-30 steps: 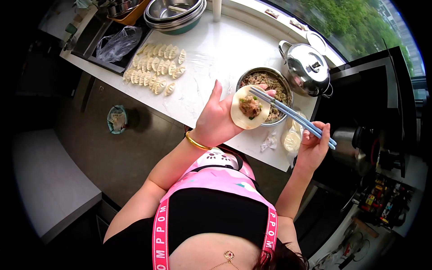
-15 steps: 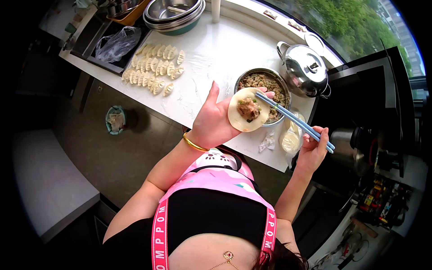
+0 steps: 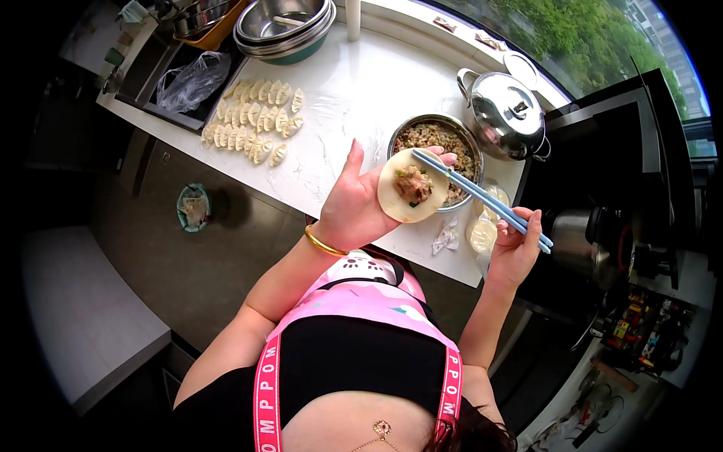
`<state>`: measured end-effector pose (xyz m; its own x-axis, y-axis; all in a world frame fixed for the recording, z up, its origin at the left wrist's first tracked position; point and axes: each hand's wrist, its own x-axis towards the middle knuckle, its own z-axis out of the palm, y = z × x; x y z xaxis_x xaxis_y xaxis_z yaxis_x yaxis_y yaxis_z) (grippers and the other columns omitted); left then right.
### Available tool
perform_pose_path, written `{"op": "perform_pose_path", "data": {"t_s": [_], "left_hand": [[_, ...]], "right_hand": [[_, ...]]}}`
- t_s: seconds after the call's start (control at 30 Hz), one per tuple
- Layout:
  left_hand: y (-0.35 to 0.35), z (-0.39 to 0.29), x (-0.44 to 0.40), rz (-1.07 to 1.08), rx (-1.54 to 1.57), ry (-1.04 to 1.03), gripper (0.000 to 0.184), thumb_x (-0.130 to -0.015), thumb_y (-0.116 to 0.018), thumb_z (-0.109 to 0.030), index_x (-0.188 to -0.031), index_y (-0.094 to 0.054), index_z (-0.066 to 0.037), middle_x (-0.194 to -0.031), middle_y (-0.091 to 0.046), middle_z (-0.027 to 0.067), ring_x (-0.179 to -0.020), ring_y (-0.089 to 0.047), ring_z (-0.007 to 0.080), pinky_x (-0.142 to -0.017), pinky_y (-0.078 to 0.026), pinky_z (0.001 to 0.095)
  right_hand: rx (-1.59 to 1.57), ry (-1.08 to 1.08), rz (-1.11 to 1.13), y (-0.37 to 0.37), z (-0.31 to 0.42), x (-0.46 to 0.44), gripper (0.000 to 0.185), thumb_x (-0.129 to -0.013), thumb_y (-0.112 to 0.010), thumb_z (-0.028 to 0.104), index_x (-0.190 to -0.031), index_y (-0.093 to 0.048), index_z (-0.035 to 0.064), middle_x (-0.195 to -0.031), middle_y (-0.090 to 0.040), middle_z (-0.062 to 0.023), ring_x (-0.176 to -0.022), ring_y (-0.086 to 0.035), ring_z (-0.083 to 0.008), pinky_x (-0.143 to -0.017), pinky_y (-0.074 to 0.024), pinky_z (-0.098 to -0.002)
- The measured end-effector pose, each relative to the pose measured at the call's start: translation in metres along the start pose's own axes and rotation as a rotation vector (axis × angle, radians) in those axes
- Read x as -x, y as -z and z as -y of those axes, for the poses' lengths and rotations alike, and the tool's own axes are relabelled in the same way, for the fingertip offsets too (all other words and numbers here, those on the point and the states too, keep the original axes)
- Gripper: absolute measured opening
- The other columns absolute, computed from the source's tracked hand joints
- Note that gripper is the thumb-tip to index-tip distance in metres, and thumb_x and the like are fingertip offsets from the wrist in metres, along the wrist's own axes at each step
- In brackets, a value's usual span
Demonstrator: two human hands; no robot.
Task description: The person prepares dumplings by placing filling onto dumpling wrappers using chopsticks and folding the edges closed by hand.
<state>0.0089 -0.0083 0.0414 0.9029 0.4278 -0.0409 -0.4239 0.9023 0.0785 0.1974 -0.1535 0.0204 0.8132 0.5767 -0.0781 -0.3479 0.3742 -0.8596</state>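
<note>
On my left hand (image 3: 352, 202), palm up with thumb raised, rests a round dumpling wrapper (image 3: 388, 202). A lump of meat filling (image 3: 413, 186) sits in the middle of the wrapper. My right hand (image 3: 518, 247) grips a pair of blue chopsticks (image 3: 489, 202), their tips over the wrapper's upper edge. Partly hidden behind the wrapper stands a metal bowl (image 3: 391, 139) of minced filling (image 3: 440, 139). A stack of wrappers in clear plastic (image 3: 483, 230) lies near my right hand. Rows of folded dumplings (image 3: 256, 117) lie on the left of the counter.
A lidded steel pot (image 3: 506, 113) stands beyond the filling bowl, by the window. Nested bowls (image 3: 286, 26) and a plastic bag (image 3: 192, 81) are at the back left of the white counter (image 3: 354, 90). Crumpled tissue (image 3: 446, 236) lies near the front edge; a small bin (image 3: 193, 207) is on the floor.
The chopstick tips have moved a little left, further over the wrapper's upper edge. My right hand has shifted slightly left with them. The filling stays on the wrapper.
</note>
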Motion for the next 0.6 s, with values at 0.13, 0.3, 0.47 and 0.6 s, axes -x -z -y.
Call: {"op": "perform_pose_path", "data": {"t_s": [0.13, 0.3, 0.47, 0.6], "left_hand": [[0.001, -0.004, 0.001, -0.006, -0.042, 0.006, 0.09, -0.092, -0.002, -0.066, -0.145, -0.019, 0.004, -0.151, -0.024, 0.0201, -0.141, -0.021, 0.0304, -0.116, -0.016, 0.0424], [0.003, -0.004, -0.001, -0.011, -0.063, 0.006, 0.089, -0.092, -0.001, -0.065, -0.145, -0.02, 0.003, -0.15, -0.025, 0.0203, -0.141, -0.022, 0.0307, -0.116, -0.017, 0.0427], [0.008, -0.007, -0.002, -0.044, -0.081, -0.01, 0.088, -0.092, -0.003, -0.065, -0.146, -0.017, 0.004, -0.15, -0.024, 0.0212, -0.141, -0.022, 0.0314, -0.116, -0.018, 0.0424], [0.011, -0.008, -0.001, -0.032, -0.077, -0.029, 0.088, -0.093, -0.005, -0.064, -0.146, -0.015, 0.005, -0.15, -0.024, 0.0212, -0.14, -0.023, 0.0322, -0.116, -0.018, 0.0422]], "right_hand": [[0.042, 0.007, -0.007, 0.006, 0.002, 0.003, 0.037, -0.101, -0.042, 0.027, -0.088, -0.058, -0.0045, -0.067, -0.061, -0.0125, -0.056, -0.06, -0.018, -0.056, -0.0506, -0.0268], [0.076, 0.02, 0.012, 0.015, 0.011, 0.008, 0.034, -0.099, -0.048, 0.026, -0.087, -0.06, -0.0029, -0.073, -0.061, -0.0094, -0.059, -0.057, -0.0143, -0.053, -0.0459, -0.0224], [-0.029, 0.076, -0.014, 0.043, 0.021, 0.001, 0.034, -0.099, -0.049, 0.026, -0.088, -0.06, -0.0045, -0.076, -0.062, -0.0109, -0.059, -0.059, -0.014, -0.05, -0.0464, -0.0189], [0.604, 0.169, -0.169, 0.057, -0.011, -0.01, 0.029, -0.098, -0.049, 0.019, -0.092, -0.059, -0.0071, -0.083, -0.064, -0.0142, -0.064, -0.067, -0.0204, -0.059, -0.0578, -0.026]]}}
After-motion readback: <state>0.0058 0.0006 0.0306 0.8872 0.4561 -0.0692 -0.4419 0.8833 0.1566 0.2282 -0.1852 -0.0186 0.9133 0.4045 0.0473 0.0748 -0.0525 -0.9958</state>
